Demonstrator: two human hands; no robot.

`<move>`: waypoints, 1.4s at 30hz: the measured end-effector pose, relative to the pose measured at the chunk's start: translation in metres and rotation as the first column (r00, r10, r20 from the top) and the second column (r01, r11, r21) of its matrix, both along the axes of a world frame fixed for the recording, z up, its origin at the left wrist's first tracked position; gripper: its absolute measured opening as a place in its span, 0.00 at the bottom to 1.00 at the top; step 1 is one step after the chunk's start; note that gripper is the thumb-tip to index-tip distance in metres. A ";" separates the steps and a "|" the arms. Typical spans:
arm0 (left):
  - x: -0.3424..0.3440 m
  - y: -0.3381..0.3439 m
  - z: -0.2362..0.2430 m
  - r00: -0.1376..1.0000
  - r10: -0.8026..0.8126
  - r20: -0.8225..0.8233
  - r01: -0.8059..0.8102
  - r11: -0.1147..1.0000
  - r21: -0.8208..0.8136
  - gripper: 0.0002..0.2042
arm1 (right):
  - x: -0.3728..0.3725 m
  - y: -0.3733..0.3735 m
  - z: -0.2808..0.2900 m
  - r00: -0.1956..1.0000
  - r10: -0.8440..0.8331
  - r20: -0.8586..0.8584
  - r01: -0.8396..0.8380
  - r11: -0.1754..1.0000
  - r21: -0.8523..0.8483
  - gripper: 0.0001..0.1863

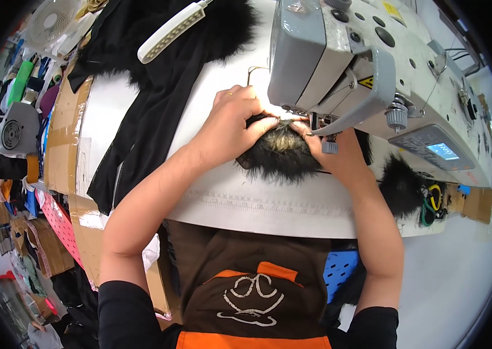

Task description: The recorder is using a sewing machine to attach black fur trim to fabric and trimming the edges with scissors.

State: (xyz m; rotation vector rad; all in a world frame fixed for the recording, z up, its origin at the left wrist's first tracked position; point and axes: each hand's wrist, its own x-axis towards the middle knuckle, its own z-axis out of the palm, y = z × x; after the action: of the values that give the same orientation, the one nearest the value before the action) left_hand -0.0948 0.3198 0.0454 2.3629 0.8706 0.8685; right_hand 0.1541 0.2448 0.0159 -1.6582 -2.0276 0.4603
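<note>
A piece of black fur (281, 154) with a tan patch in its middle lies on the white sewing table, just in front of the sewing machine (339, 75). My left hand (237, 116) pinches its upper left edge, thumb on top. On the other side, my right hand (336, 148) grips the fur's right edge close beneath the needle area. Part of that hand is hidden behind the machine's metal guard, and its fingertips sit near the presser foot. A bright lamp glare washes out the cloth between the hands.
Black garments with fur trim (158, 87) are spread at the left, a white LED lamp (171, 33) above them. More black fur (400, 186) and scissors (432, 203) lie right of my arm. A ruler scale (246, 202) runs along the table's front. Cardboard (68, 139) borders the left.
</note>
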 end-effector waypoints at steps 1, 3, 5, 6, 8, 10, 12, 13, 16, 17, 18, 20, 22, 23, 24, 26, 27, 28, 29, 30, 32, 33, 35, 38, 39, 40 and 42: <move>0.000 0.001 0.001 1.000 -0.001 -0.003 0.001 1.000 -0.015 0.04 | -0.001 0.001 0.000 1.000 0.003 0.003 -0.003 1.000 0.000 0.12; 0.000 0.002 -0.002 1.000 0.000 -0.003 0.000 0.999 -0.034 0.04 | -0.004 0.002 -0.001 1.000 -0.027 -0.003 0.027 1.000 -0.014 0.12; -0.002 0.002 -0.006 0.999 0.019 -0.031 -0.019 1.000 -0.012 0.04 | -0.002 0.001 -0.003 0.999 -0.011 0.040 0.011 1.000 -0.015 0.12; -0.003 0.002 -0.008 1.000 0.018 -0.026 -0.018 1.000 -0.018 0.04 | -0.001 0.001 -0.006 0.997 0.007 0.080 -0.006 1.000 -0.015 0.11; 0.002 0.002 -0.001 0.999 0.018 -0.028 -0.018 1.000 0.002 0.03 | 0.006 0.003 -0.015 0.986 0.001 0.164 0.001 1.000 -0.011 0.11; 0.004 0.002 0.000 1.000 0.021 -0.017 -0.021 1.000 0.004 0.03 | 0.008 0.005 -0.016 0.968 0.000 0.252 0.004 1.000 -0.014 0.10; 0.003 0.003 -0.001 1.000 0.027 -0.002 -0.027 1.000 0.003 0.03 | 0.005 0.008 -0.010 0.983 -0.014 0.181 0.026 0.998 -0.065 0.10; 0.003 0.003 -0.002 1.000 0.022 0.002 -0.022 1.000 0.012 0.03 | 0.003 0.009 -0.008 0.983 -0.013 0.183 0.026 0.997 -0.066 0.10; 0.002 0.004 -0.003 1.000 0.016 0.008 -0.016 1.000 0.025 0.03 | -0.003 0.009 -0.001 0.995 -0.057 0.084 0.056 0.998 0.017 0.11; 0.002 0.004 -0.004 1.000 0.015 0.009 -0.015 1.000 0.027 0.03 | -0.005 0.009 0.003 0.997 -0.022 0.072 0.020 0.999 0.030 0.12; 0.002 0.004 -0.004 1.000 0.017 0.011 -0.017 0.999 0.028 0.03 | -0.006 0.009 0.007 0.998 0.013 0.060 -0.015 0.999 0.043 0.12; 0.003 0.004 -0.006 1.000 0.018 0.020 -0.018 1.000 0.019 0.04 | -0.006 0.008 0.011 0.996 0.015 0.092 -0.016 1.000 0.009 0.12; 0.003 0.006 -0.008 1.000 0.014 0.006 -0.014 1.000 -0.007 0.04 | -0.006 0.007 0.013 0.992 0.020 0.121 -0.017 1.000 -0.025 0.12; 0.003 0.007 -0.009 1.000 0.009 -0.012 -0.010 0.999 -0.035 0.04 | -0.007 0.006 0.013 0.990 0.029 0.138 -0.030 1.000 0.000 0.12; 0.003 0.008 -0.009 1.000 0.012 -0.011 -0.013 0.999 -0.034 0.04 | -0.007 0.005 0.013 0.987 0.038 0.154 -0.043 0.999 0.025 0.13; 0.004 0.009 -0.010 1.000 -0.002 0.015 0.003 0.997 -0.076 0.04 | -0.005 -0.003 0.009 0.858 0.038 0.513 -0.128 0.982 0.140 0.15; 0.005 0.010 -0.010 1.000 -0.002 0.016 0.003 0.997 -0.075 0.04 | -0.003 -0.005 0.008 0.608 -0.020 0.793 -0.247 0.945 0.213 0.17; 0.004 0.009 -0.010 1.000 0.003 0.007 -0.002 0.997 -0.077 0.04 | -0.005 -0.005 0.010 0.610 -0.019 0.792 -0.248 0.945 0.214 0.17; 0.003 0.009 -0.009 1.000 0.008 -0.003 -0.008 0.997 -0.078 0.05 | -0.009 -0.003 0.014 0.712 0.051 0.700 -0.178 0.978 0.109 0.20; 0.002 0.009 -0.008 1.000 0.009 -0.005 -0.009 0.997 -0.078 0.05 | -0.011 -0.001 0.016 0.804 0.103 0.586 -0.122 0.992 -0.007 0.23; 0.005 0.010 -0.008 1.000 0.004 0.017 -0.001 0.989 -0.145 0.05 | -0.008 0.002 0.014 0.922 0.098 0.375 -0.064 0.993 -0.101 0.22; 0.006 0.011 -0.009 1.000 0.000 0.021 0.003 0.990 -0.144 0.05 | -0.006 0.003 0.012 0.988 0.062 0.140 -0.033 0.979 -0.202 0.22; 0.005 0.010 -0.012 1.000 0.009 0.016 -0.006 0.988 -0.151 0.06 | -0.005 0.002 0.009 0.992 0.030 0.119 -0.012 0.990 -0.144 0.20; 0.002 0.004 -0.012 0.998 0.060 0.006 -0.061 0.997 0.046 0.08 | -0.004 -0.002 0.004 0.997 -0.064 0.044 0.063 0.998 0.024 0.14; 0.002 0.002 -0.011 0.998 0.063 0.007 -0.064 0.997 0.048 0.08 | -0.004 -0.003 0.005 0.996 -0.091 0.015 0.089 0.993 0.079 0.12; 0.003 0.001 -0.011 0.998 0.067 0.014 -0.068 0.994 0.084 0.09 | -0.004 -0.006 0.009 0.996 -0.086 0.017 0.084 0.993 0.079 0.12; 0.003 0.000 -0.008 0.997 0.076 0.022 -0.078 0.990 0.119 0.09 | -0.004 -0.013 0.022 0.972 -0.213 -0.102 0.214 0.977 -0.003 0.13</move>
State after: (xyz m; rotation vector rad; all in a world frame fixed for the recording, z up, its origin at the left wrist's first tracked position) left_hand -0.0921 0.3194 0.0373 2.4333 0.9319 0.9970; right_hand 0.1504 0.2317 0.0381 -1.7858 -1.7523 0.4498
